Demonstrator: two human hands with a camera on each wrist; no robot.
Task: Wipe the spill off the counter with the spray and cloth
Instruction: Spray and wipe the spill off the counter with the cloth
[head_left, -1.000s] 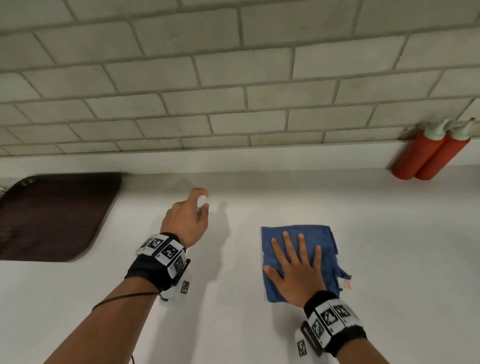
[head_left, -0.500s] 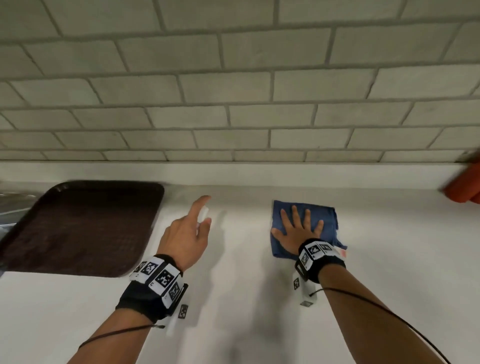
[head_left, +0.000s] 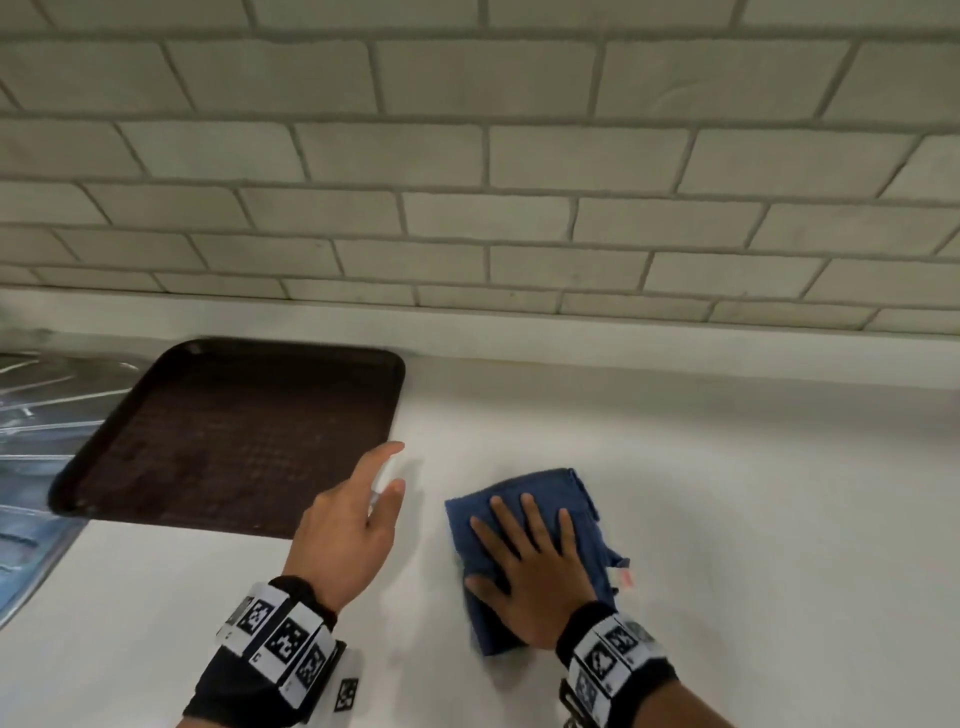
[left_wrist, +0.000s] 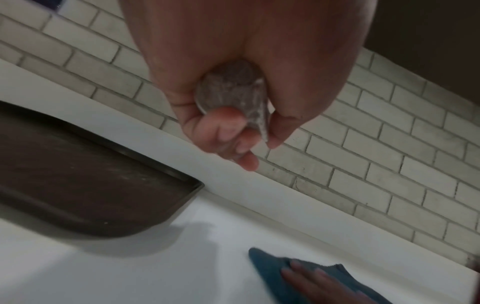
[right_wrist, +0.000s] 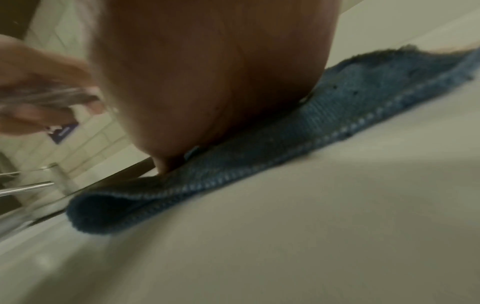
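A folded blue cloth (head_left: 576, 519) lies flat on the white counter (head_left: 753, 519). My right hand (head_left: 530, 566) presses on it with fingers spread and straight; the cloth (right_wrist: 337, 115) shows under the palm in the right wrist view, and the cloth (left_wrist: 270, 269) sits at the bottom of the left wrist view. My left hand (head_left: 353, 525) hovers just left of the cloth and grips a small clear spray bottle (left_wrist: 231, 90), index finger raised over its white top (head_left: 382, 478). No spill is visible on the counter.
A dark brown tray (head_left: 234, 436) lies on the counter to the left, close to my left hand. A steel sink drainboard (head_left: 31, 415) lies beyond it. The tiled wall (head_left: 467, 182) runs along the back.
My right hand has slid the cloth back toward me and a little left across the counter. The view has swung left, so the red bottles at the right are out of sight.
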